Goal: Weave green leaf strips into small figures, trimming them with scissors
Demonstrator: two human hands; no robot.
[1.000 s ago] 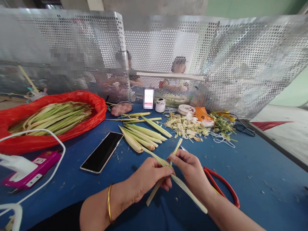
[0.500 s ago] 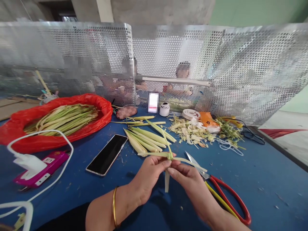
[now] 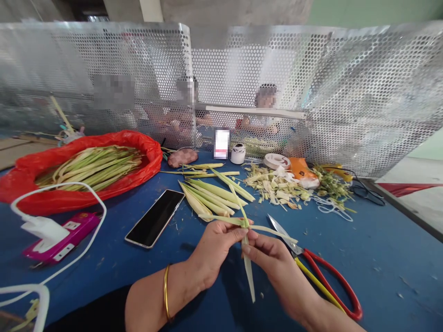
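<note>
Pale green leaf strips (image 3: 248, 272) cross at a small knot, with ends sticking out left, right, up and down. My left hand (image 3: 221, 244) pinches them at the crossing. Thumb and fingers of my right hand (image 3: 268, 256) close on the strip hanging downward, just below the knot. Beside my right hand lie scissors (image 3: 313, 267) with one red and one yellow handle, blades pointing away to the left. Behind my hands a fan of cut green leaves (image 3: 214, 196) rests on the blue table (image 3: 380, 267).
At left stand a red plastic bag (image 3: 152, 168) of long leaves, a purple power strip (image 3: 64, 240) with a white cable, and a black phone (image 3: 155, 219). Leaf scraps (image 3: 270, 184) and a tape roll (image 3: 277, 161) lie behind. A perforated metal screen (image 3: 242, 69) separates people beyond.
The downward strip now hangs longer and slants to the right. My right fingers have shifted slightly down along it. The whole view has tilted a little.
</note>
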